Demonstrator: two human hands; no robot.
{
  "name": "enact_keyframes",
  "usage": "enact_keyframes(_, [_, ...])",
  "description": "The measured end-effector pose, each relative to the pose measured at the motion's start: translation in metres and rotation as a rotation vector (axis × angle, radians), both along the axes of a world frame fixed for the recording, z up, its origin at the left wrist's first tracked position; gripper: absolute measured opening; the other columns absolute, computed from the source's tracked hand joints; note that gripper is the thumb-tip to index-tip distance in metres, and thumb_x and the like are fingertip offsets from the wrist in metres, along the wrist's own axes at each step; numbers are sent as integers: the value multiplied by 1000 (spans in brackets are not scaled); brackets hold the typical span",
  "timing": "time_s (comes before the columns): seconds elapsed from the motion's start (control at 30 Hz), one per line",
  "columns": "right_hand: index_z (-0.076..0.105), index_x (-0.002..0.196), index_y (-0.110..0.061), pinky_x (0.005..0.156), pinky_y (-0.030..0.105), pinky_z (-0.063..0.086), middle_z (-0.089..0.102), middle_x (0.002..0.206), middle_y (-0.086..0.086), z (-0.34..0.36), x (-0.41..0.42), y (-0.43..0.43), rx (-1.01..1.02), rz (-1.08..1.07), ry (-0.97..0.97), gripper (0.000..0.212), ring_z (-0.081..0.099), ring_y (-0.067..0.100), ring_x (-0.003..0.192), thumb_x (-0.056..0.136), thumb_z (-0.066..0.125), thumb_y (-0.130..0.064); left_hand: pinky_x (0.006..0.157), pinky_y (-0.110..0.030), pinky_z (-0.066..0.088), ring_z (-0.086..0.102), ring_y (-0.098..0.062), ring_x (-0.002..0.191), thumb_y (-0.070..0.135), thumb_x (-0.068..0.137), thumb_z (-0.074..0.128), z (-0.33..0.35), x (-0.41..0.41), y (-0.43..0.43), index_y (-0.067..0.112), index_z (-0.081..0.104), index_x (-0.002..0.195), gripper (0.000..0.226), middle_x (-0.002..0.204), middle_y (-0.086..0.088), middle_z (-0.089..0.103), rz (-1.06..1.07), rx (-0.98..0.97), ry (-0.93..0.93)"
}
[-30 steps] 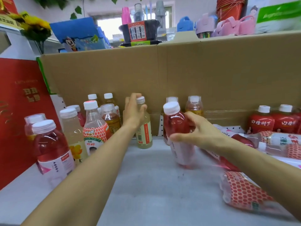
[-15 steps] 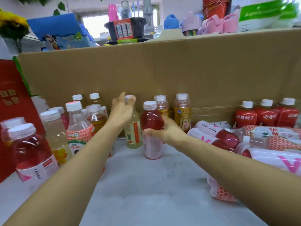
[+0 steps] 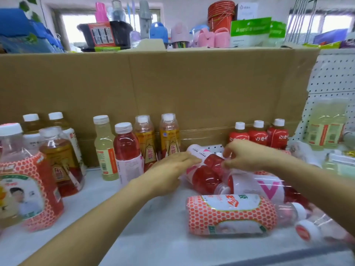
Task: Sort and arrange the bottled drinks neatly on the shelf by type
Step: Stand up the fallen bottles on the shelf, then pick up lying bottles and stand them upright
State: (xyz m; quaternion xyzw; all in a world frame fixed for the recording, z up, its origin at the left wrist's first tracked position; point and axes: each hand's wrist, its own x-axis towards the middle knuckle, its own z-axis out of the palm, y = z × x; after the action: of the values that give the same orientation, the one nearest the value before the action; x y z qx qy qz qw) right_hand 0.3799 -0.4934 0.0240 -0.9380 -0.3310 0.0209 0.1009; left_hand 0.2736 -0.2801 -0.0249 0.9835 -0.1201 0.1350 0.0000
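Several red drink bottles with pink labels lie in a heap on the grey shelf (image 3: 134, 227) at the right. My right hand (image 3: 247, 154) curls its fingers and thumb round the shoulder of the rearmost lying red bottle (image 3: 213, 160). My left hand (image 3: 169, 169) reaches in with straight fingers and touches the same bottle's pink label. Another red bottle (image 3: 127, 150) stands upright beside a pale yellow bottle (image 3: 104, 148). Two amber bottles (image 3: 146, 139) stand right behind it.
An orange honeycomb-label bottle (image 3: 230, 214) lies in front of the heap. Three red-label bottles (image 3: 257, 135) stand at the back right. More upright bottles (image 3: 59, 160) crowd the left. A cardboard wall (image 3: 172, 89) closes the back; a white pegboard (image 3: 334, 77) stands at the right.
My right hand let go of the red bottle, which now stands beside the pale yellow one. My left hand left the pale bottle. Both hands moved right onto the lying bottles.
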Motion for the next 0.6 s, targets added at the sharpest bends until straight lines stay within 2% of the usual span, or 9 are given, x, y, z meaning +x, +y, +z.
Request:
enact_keyframes(0.07, [66, 102, -13, 81, 38, 56, 71, 103, 6, -10, 3, 1, -86, -34, -6, 33, 67, 23, 90, 87, 66, -42, 115, -22, 19, 24, -11, 146, 9, 90, 66, 2, 15, -5, 33, 28, 155, 79, 159, 11, 30, -13, 107, 75])
enact_keyframes(0.13, [57, 99, -18, 77, 32, 51, 68, 108, 5, -16, 4, 4, -134, -47, -13, 30, 62, 23, 89, 88, 64, -45, 113, -28, 27, 32, -14, 140, 20, 85, 74, 3, 27, -9, 33, 29, 154, 83, 154, 9, 36, -20, 182, 103])
enact_keyframes(0.23, [50, 96, -20, 73, 27, 43, 66, 111, 6, -19, 5, 10, -149, -35, 46, 25, 58, 22, 90, 91, 63, -41, 99, -34, 47, 44, -17, 128, 29, 80, 79, -3, 41, -12, 32, 35, 150, 83, 142, 7, 48, -20, 256, 73])
enact_keyframes(0.3, [50, 101, -19, 76, 26, 44, 65, 111, 8, -22, 7, 12, -117, -45, 99, 25, 61, 24, 98, 90, 64, -37, 91, -37, 51, 47, -18, 126, 32, 81, 77, -5, 44, -13, 31, 36, 148, 79, 138, 5, 51, -8, 289, 60])
enact_keyframes(0.4, [51, 93, -16, 74, 27, 48, 61, 92, 3, -25, 13, 13, -43, -66, 152, 26, 61, 23, 89, 85, 67, -35, 84, -39, 53, 48, -21, 123, 41, 82, 73, -5, 45, -13, 28, 35, 148, 78, 136, 2, 52, 7, 351, 20])
enact_keyframes(0.47, [52, 82, -17, 65, 27, 47, 61, 82, 1, -26, 18, 11, 22, -81, 161, 25, 62, 20, 78, 81, 69, -36, 84, -38, 53, 50, -21, 121, 51, 82, 72, -6, 42, -11, 28, 35, 147, 79, 135, 2, 52, 33, 332, -4])
enact_keyframes(0.53, [55, 80, -16, 54, 26, 45, 64, 78, 3, -20, 20, 8, 105, -107, 147, 23, 63, 19, 68, 79, 70, -34, 85, -34, 50, 51, -20, 120, 60, 81, 70, -6, 37, -10, 29, 36, 146, 80, 136, 2, 52, 65, 269, -22])
enact_keyframes(0.6, [62, 82, -9, 52, 31, 54, 70, 72, 6, -10, 20, 5, 184, -122, 126, 19, 68, 21, 61, 80, 68, -27, 87, -33, 49, 53, -20, 120, 58, 79, 71, -4, 29, -8, 30, 39, 144, 78, 136, 4, 53, 116, 144, -75])
